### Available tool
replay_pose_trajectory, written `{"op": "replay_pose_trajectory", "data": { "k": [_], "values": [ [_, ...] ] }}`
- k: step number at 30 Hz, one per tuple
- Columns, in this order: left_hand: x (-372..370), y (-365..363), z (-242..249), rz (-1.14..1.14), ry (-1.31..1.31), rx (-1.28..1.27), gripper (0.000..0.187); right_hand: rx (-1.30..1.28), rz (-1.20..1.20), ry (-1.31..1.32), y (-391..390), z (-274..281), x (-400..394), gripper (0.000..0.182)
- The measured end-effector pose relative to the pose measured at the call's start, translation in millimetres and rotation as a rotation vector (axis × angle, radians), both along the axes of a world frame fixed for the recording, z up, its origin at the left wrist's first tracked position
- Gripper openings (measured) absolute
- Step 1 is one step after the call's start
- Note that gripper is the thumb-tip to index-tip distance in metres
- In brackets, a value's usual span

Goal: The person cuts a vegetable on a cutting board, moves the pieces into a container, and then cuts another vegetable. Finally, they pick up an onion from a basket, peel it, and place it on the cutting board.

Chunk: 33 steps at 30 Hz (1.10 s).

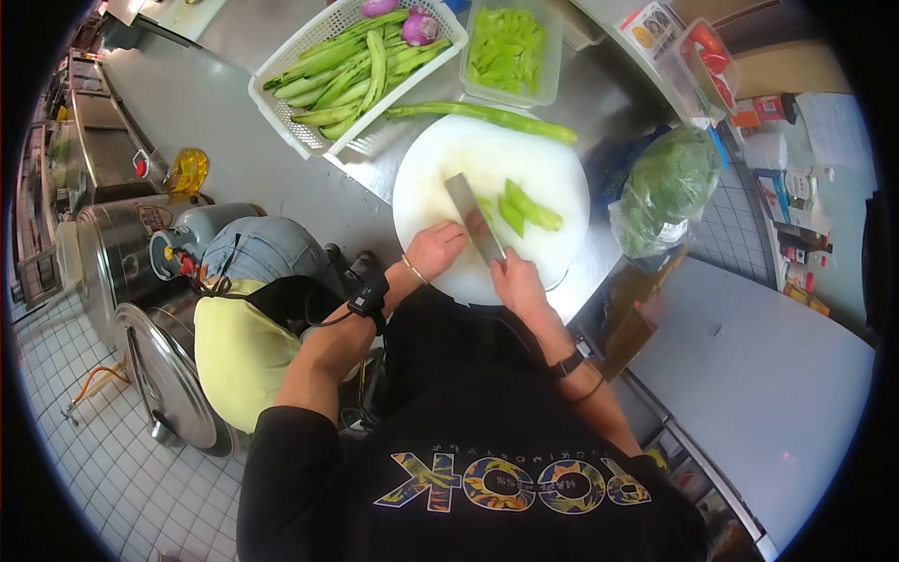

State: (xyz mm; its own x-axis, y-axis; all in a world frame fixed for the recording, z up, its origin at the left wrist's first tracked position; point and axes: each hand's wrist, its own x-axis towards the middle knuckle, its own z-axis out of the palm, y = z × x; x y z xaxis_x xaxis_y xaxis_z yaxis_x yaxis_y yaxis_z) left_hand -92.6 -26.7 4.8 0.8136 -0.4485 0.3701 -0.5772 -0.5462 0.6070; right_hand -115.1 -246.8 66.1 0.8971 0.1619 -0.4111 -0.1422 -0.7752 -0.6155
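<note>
My right hand [520,281] grips the handle of a cleaver [475,217], its blade upright over the round white cutting board [426,178]. On the left of the blade, my left hand [437,251] has its fingers curled close together; whatever they hold is hidden. Cut pieces of a green vegetable [532,208] lie to the right of the blade, and a small green sliver sits right against it. Across the board's far edge lies one long green vegetable [487,116].
Beyond the board stand a white basket [267,94] of long green vegetables with purple onions [420,28] and a clear tub [554,89] of cut green pieces. A bagged green vegetable [667,187] is at right. A person in yellow [234,351] bends at left, near a gas cylinder [220,223].
</note>
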Motion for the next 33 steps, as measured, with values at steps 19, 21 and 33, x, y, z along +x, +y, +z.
{"op": "replay_pose_trajectory", "data": {
  "k": [19,21,33],
  "values": [
    [77,-8,34,0.121,0.139,0.222,0.020,0.112,-0.400,-0.036,-40,53,5,0.030],
    [68,16,38,0.221,0.154,0.163,0.018,0.126,-0.322,0.009,-24,46,1,0.027],
    [-2,-20,6,0.147,0.132,0.035,0.029,-0.042,-0.082,-0.070,-10,-14,4,0.018]
  ]
}}
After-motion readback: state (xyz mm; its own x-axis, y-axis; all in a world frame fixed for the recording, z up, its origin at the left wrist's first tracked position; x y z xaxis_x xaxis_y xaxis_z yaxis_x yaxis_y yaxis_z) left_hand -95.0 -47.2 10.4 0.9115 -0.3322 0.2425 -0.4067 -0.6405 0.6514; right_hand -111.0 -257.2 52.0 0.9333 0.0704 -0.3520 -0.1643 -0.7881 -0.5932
